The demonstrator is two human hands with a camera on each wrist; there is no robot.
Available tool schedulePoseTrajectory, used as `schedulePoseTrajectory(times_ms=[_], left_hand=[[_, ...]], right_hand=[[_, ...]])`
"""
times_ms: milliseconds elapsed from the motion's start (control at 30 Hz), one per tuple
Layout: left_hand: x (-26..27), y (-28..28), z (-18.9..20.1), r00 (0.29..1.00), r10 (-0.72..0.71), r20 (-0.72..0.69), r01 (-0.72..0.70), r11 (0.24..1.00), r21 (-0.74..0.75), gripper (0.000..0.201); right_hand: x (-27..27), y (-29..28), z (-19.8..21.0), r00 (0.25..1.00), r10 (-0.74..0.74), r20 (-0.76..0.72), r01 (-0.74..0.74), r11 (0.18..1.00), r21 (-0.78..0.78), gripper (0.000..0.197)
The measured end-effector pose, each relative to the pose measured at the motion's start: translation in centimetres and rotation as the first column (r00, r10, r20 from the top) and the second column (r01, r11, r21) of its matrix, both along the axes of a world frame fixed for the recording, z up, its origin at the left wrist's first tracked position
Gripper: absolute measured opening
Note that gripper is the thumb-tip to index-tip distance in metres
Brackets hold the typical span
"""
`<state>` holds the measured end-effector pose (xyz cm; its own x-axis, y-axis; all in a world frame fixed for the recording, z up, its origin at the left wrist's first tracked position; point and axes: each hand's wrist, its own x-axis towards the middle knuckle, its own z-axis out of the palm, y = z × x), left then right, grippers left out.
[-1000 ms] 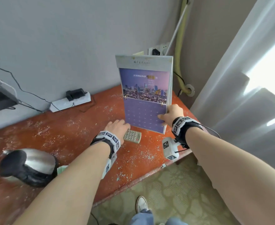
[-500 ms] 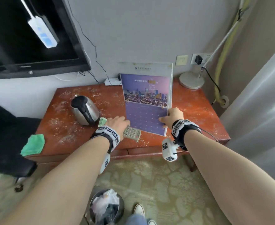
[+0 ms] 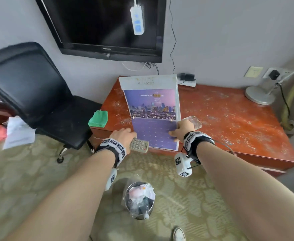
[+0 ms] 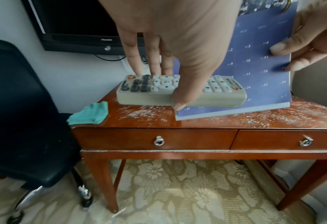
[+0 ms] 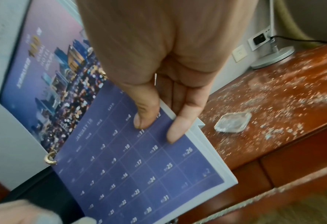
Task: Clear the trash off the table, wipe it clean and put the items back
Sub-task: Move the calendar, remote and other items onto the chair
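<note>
My left hand [image 3: 125,136] grips a beige remote control [image 3: 139,146] from above, thumb on its near side, and holds it just above the dusty red-brown table [image 3: 229,122]; the wrist view shows the remote [image 4: 182,91] clear of the table's surface. My right hand [image 3: 175,134] pinches the right edge of a purple wall calendar [image 3: 151,110], held upright over the table's front edge. In the right wrist view the thumb [image 5: 145,118] presses the calendar's date page [image 5: 139,166] and the fingers lie behind it. A folded green cloth [image 3: 98,118] lies on the table's left corner.
White crumbs cover the tabletop. A clear glass ashtray [image 3: 195,121] sits just behind my right hand, a lamp base [image 3: 259,95] stands at the back right, and a power strip [image 3: 186,80] lies by the wall. A full trash bin [image 3: 139,199] stands on the carpet below, and a black chair [image 3: 29,87] at the left.
The view has drawn back from the table. Both hands have come toward the front edge with the calendar and the remote. The chair, ashtray and bin have come into sight.
</note>
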<state>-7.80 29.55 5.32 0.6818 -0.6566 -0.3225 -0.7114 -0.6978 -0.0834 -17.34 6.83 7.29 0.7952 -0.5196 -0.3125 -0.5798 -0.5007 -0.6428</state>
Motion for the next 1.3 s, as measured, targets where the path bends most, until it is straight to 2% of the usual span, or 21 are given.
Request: schedulePoseTrajectory(times_ms=[233, 400, 567, 733, 900, 1133, 1300], left_hand=[[4.1, 16.5, -1.5, 0.995, 0.100, -0.018, -0.099, 0.995, 0.033, 0.055], [9.0, 24.2, -0.4, 0.984, 0.177, -0.024, -0.177, 0.984, 0.034, 0.054], [15.5, 28.1, -0.5, 0.968, 0.251, -0.013, -0.250, 0.968, 0.020, 0.054], [24.1, 30.3, -1.4, 0.952, 0.306, -0.009, -0.306, 0.952, 0.030, 0.051], [33.4, 32.7, -1.2, 0.922, 0.387, -0.017, -0.385, 0.920, 0.072, 0.051], [44.6, 34.9, -2.1, 0.894, 0.447, -0.023, -0.443, 0.891, 0.094, 0.049], [52.7, 35.9, -5.7, 0.905, 0.417, -0.080, -0.406, 0.905, 0.127, 0.049]], right_hand=[[6.7, 16.0, -1.3, 0.999, 0.019, 0.037, -0.021, 0.998, 0.058, 0.042], [13.1, 23.5, -1.2, 0.997, 0.018, 0.072, -0.026, 0.994, 0.106, 0.045], [21.2, 26.8, -1.4, 0.993, 0.088, 0.082, -0.094, 0.992, 0.084, 0.042], [31.9, 29.9, -3.2, 0.984, 0.145, 0.102, -0.157, 0.980, 0.121, 0.039], [42.6, 32.3, -3.8, 0.976, 0.200, 0.083, -0.212, 0.963, 0.170, 0.044], [54.8, 34.0, -5.4, 0.986, 0.155, 0.068, -0.165, 0.968, 0.188, 0.038], [62.3, 34.6, -9.0, 0.989, 0.144, -0.006, -0.142, 0.981, 0.130, 0.033]])
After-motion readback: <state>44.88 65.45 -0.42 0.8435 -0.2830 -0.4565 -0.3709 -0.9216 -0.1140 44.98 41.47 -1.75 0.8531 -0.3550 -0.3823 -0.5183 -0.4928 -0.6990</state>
